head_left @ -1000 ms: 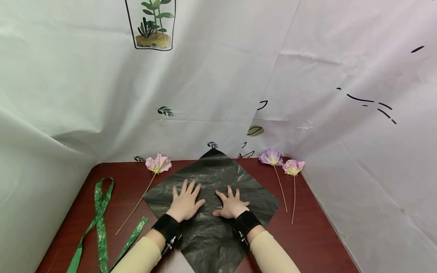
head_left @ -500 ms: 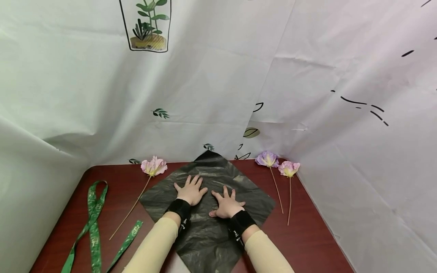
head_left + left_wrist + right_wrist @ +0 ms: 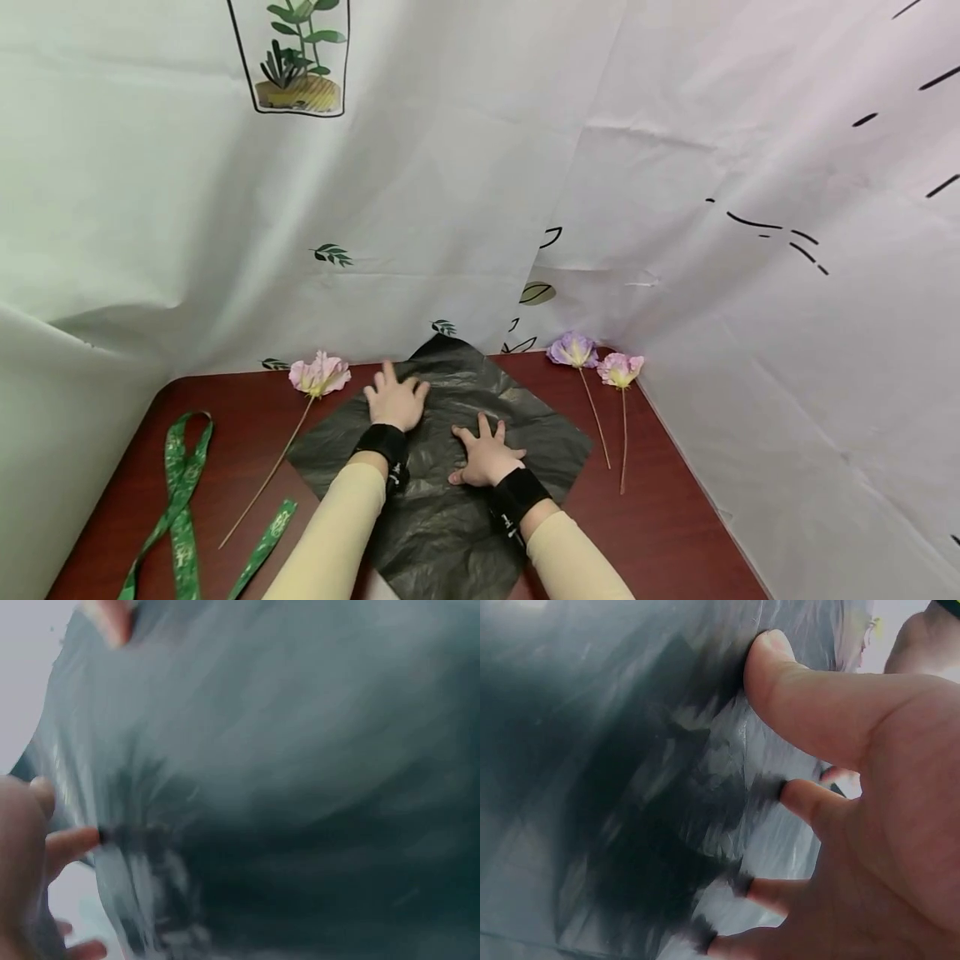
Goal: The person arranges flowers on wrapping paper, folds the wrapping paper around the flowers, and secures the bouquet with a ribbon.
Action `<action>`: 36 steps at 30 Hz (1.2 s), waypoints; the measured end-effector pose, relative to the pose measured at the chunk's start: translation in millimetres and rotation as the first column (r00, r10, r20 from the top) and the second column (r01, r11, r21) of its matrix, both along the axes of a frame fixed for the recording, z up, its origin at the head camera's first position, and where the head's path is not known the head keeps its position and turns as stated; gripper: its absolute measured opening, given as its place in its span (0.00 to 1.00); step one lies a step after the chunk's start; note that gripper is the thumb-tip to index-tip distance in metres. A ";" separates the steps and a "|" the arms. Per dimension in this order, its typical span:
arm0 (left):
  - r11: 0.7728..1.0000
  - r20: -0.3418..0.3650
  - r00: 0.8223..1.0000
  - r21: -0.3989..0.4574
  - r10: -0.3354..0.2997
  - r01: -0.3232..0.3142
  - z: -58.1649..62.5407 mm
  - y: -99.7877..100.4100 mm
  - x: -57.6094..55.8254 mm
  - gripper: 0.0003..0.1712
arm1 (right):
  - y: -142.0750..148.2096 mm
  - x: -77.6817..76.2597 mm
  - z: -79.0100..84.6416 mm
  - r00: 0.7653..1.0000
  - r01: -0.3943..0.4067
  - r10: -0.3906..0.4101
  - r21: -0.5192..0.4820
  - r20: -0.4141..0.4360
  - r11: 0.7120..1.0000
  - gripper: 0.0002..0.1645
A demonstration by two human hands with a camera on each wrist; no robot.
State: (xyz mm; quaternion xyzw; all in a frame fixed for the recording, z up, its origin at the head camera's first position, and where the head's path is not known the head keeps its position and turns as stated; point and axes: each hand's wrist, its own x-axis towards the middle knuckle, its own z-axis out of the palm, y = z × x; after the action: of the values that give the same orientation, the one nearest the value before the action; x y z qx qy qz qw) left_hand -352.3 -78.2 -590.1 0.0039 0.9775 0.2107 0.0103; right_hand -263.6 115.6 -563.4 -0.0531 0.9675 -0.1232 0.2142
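Observation:
A square black sheet [image 3: 450, 533], thin and wrinkled, lies turned like a diamond on the dark red table [image 3: 660, 533]. Over its upper left edge my left hand [image 3: 397, 404] is spread, its fingers apart and pointing away from me. My right hand [image 3: 486, 457] rests on the middle of the sheet with fingers splayed. In the right wrist view the thumb [image 3: 776, 664] and fingertips press on the black sheet [image 3: 630, 825]. The left wrist view, somewhat blurred, shows left fingers [image 3: 71, 844] close against the sheet. Nothing is gripped by either hand.
A pink flower [image 3: 320, 375] on a long stem lies left of the sheet. To the right lie a purple flower [image 3: 573, 350] and another pink flower [image 3: 621, 370]. A looped green ribbon [image 3: 180, 483] and a shorter ribbon piece [image 3: 266, 542] lie at left. White cloth [image 3: 450, 167] hangs behind.
My left hand has slid away from me across the sheet to its upper left edge. The right hand has stayed near the middle, spread. The head view has shifted slightly right.

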 end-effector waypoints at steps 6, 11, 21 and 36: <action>0.979 -0.056 0.984 0.127 0.167 -0.159 1.9 -28.3 -10.2 0.27 | 1.3 3.3 6.2 1.000 -0.003 0.003 -0.024 -0.010 1.000 0.51; 0.957 -0.033 0.981 0.229 0.189 -0.177 6.0 -48.7 -10.6 0.30 | 2.8 0.1 -1.2 1.000 -0.008 0.007 -0.034 -0.018 0.999 0.51; 0.908 -0.186 0.970 0.413 0.158 -0.069 16.1 -63.5 -1.4 0.12 | -0.8 5.1 8.3 1.000 0.002 -0.002 -0.020 -0.018 1.000 0.51; 0.953 -0.279 0.929 0.111 -0.242 0.282 -3.3 -44.2 60.1 0.46 | -3.4 -36.1 -17.5 0.998 0.051 -0.048 -0.065 0.039 0.997 0.58</action>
State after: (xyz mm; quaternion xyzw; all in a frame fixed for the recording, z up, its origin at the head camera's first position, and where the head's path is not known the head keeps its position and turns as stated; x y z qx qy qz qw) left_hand -292.2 -122.4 -593.4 0.1632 0.9424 0.2774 -0.0911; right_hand -299.7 112.1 -580.9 -0.0340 0.9597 -0.1615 0.2273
